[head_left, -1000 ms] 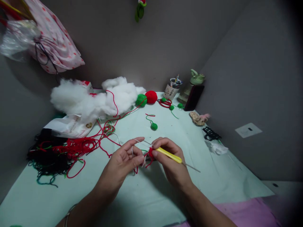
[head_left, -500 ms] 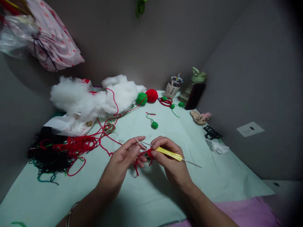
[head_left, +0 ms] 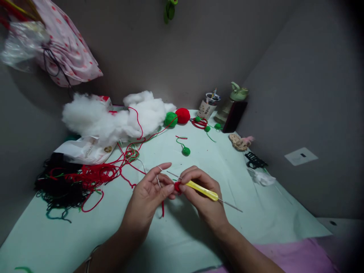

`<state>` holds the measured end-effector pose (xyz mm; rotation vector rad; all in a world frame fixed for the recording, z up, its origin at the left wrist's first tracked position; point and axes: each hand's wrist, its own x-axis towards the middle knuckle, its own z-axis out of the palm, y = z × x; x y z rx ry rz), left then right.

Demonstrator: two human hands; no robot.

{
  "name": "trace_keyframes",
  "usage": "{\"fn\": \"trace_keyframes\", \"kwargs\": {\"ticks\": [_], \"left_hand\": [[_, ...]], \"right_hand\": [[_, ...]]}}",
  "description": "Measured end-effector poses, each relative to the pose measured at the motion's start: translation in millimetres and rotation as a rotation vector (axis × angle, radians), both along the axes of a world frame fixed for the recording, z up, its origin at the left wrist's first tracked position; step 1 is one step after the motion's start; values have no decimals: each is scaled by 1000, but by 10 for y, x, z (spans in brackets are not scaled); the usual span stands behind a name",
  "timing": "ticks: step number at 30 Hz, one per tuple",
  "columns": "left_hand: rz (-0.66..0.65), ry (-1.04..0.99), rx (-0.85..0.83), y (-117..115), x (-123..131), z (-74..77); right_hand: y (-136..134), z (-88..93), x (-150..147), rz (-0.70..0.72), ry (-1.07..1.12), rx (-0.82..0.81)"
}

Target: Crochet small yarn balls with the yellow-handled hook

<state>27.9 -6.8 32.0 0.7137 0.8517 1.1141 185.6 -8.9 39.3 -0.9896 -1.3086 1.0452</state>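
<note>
My right hand [head_left: 203, 193] grips a crochet hook with a yellow handle [head_left: 203, 190]; its thin metal tip points left and its bare shaft sticks out to the right. A small red crocheted piece [head_left: 177, 186] sits between my two hands, against the right fingertips. My left hand [head_left: 149, 193] pinches the piece's left side with thumb and fingers, the index finger raised. White yarn [head_left: 158, 180] runs over that index finger. A red yarn tail [head_left: 163, 209] hangs below the left fingers. The exact grip on the piece is partly hidden.
White stuffing [head_left: 113, 119] and tangled red yarn [head_left: 99, 172] lie at left. Yarn balls, green [head_left: 170, 120] and red [head_left: 182, 116], sit behind. A small green ball [head_left: 185, 151] lies ahead. Red-handled scissors [head_left: 200, 123], a pen cup [head_left: 206, 108] and a bottle [head_left: 227, 110] stand farther back.
My left thumb and fingers have come in against the red piece, and its red tail hangs lower. The hook's tip now shows apart from the left index finger.
</note>
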Motion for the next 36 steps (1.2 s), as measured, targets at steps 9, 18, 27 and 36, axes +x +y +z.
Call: {"fn": "trace_keyframes", "kwargs": {"ticks": [9,18,27,36], "left_hand": [[35,47,22,-33,29,62],[5,7,23,-52,30,17],[-158,-31,10,17,-104,34],[-187,103,55,57,-141,50]], "right_hand": [[-32,-6,-30,-47,-28,69],[-96,-20,-29,-31,-72,118],[-26,-60,101,158,20,115],[-37,8,66,166,-121,172]]}}
